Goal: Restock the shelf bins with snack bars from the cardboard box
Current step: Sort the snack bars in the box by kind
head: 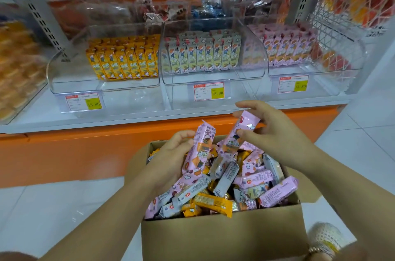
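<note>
Left hand (168, 153) grips several pink cartoon-printed bars (199, 151); right hand (275, 130) pinches one pink bar (249, 120), cardboard box (224, 237) beneath.

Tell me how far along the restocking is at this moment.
Done: the orange bin, grey bin and pink bin each hold standing rows, with bare room in front. In hand: left hand holds pink bars, right hand one more, over the cardboard box. Left: the box is heaped with mixed bars.

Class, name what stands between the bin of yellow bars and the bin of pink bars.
A clear bin holding grey bars, side by side with both, as the head view shows.
</note>
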A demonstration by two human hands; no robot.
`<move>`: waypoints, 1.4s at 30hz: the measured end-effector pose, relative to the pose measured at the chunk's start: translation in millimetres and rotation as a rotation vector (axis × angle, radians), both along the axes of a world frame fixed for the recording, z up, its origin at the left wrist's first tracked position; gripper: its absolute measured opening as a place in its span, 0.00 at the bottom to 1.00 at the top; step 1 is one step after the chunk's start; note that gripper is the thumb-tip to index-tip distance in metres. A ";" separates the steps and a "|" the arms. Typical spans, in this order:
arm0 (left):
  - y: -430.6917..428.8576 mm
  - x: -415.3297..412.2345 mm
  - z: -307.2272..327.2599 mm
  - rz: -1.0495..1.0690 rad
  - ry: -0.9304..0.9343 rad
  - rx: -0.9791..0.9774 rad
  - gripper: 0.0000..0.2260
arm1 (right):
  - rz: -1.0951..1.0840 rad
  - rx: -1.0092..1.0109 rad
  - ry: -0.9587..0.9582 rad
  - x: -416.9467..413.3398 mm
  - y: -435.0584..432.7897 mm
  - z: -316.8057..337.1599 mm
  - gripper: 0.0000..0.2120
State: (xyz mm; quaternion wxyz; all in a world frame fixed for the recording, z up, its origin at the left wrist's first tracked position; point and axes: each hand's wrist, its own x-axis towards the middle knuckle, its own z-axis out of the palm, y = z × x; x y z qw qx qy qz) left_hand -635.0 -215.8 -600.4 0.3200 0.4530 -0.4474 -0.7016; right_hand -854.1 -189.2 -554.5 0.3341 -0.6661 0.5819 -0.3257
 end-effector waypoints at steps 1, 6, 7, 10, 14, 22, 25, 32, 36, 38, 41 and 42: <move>1.8 -0.9 0.5 -0.022 -0.011 -0.006 0.10 | 0.025 0.008 -0.006 2.0 0.1 -1.4 0.24; 10.1 -2.7 -3.9 -0.258 -0.268 -0.188 0.20 | 0.108 0.078 0.028 10.8 1.3 -10.3 0.24; 10.7 -2.4 -2.3 -0.271 -0.284 -0.221 0.19 | 0.113 0.098 0.025 10.1 1.4 -10.9 0.24; 8.4 3.2 6.3 -0.259 -0.320 -0.273 0.15 | 0.127 0.165 -0.031 9.6 2.7 -11.8 0.25; 8.6 4.0 10.3 -0.276 -0.281 -0.291 0.15 | 0.165 0.239 -0.154 11.6 3.2 -15.2 0.27; 6.3 -1.5 2.6 -0.231 -0.292 -0.307 0.13 | 0.096 0.143 -0.094 25.0 6.9 -21.7 0.19; -1.7 11.9 -4.8 -0.252 -0.361 -0.302 0.11 | 0.080 0.102 -0.046 25.8 6.3 -22.5 0.15; -5.9 38.3 -64.6 -0.428 -1.296 -0.473 0.23 | 0.049 0.053 0.138 18.0 5.3 -24.6 0.16; 4.3 30.5 -65.9 -0.405 -1.468 -0.690 0.26 | 0.057 0.054 0.191 17.1 2.8 -28.0 0.16; 2.1 29.5 -59.9 -0.349 -1.390 -0.631 0.23 | 0.054 0.063 0.156 16.4 1.0 -27.2 0.17; -9.4 34.3 -41.7 -0.205 -1.122 -0.536 0.20 | 0.057 0.078 0.112 10.7 -3.9 -21.7 0.16; -13.4 36.2 -34.9 -0.157 -1.012 -0.522 0.21 | 0.064 0.086 0.103 8.3 -5.4 -18.6 0.16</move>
